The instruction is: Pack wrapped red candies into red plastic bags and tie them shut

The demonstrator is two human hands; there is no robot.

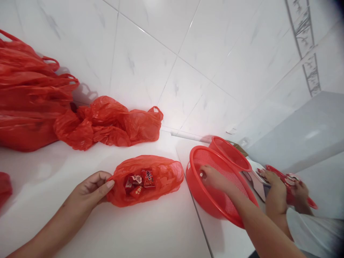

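From the head camera, the left hand [92, 190] pinches the open edge of a small red plastic bag [158, 177], thumb and fingers clamped on the film. The bag lies on its side on the white counter [150, 229], near its right edge, and through the thin plastic a few red wrapped packets [139, 181] show inside, close to the mouth.

The right hand [212, 177] reaches into a red mesh basket [215, 204] that stands just past the counter's right edge on a neighbouring white surface; the fingers are curled down against the basket's inner wall, and whether they grip anything cannot be told. A second red basket [228, 150] sits right behind the first, touching it; its contents are not visible.

Along the counter's back edge, against the tiled wall [188, 53], lies a crumpled red bag [113, 123], and at the back left corner a heap of flat red bags [27, 96].

At the far right, another person's two hands [282, 190] hold a red item too small to make out.
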